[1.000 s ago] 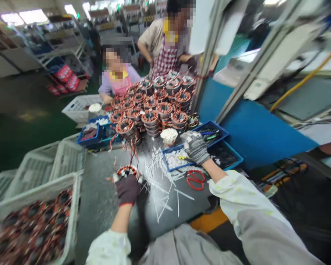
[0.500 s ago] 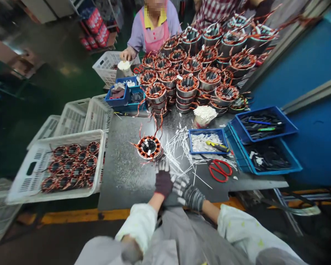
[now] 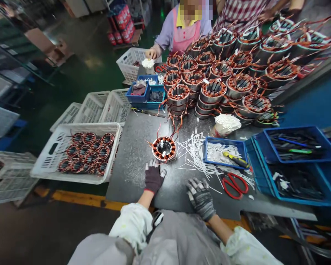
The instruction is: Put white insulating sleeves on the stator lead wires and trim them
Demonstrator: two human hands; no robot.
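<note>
A motor stator [image 3: 164,149] with copper-coloured windings and loose leads standing up from its far side sits on the dark metal tabletop [image 3: 135,147]. My left hand [image 3: 154,178], in a dark maroon glove with pale fingertips, lies flat just in front of it, fingers stretched forward and holding nothing. To the right, my right hand [image 3: 200,197] rests on the table in a grey striped glove, fingers spread and empty. Thin white sticks [image 3: 195,152] are scattered beside the stator. Red-handled scissors [image 3: 235,185] lie to the right of my right hand.
Stacked stators [image 3: 212,90] fill the table's far side. A white crate [image 3: 45,162] of smaller wound parts stands left. A blue tray [image 3: 225,165] holds white pieces and a yellow-handled tool; blue bins [image 3: 300,147] stand right. A co-worker [image 3: 184,29] is across the table.
My hands have moved apart; the left one has shifted leftward along the front of the stator. The camera view has turned left, and the stator has stayed in place on the table.
</note>
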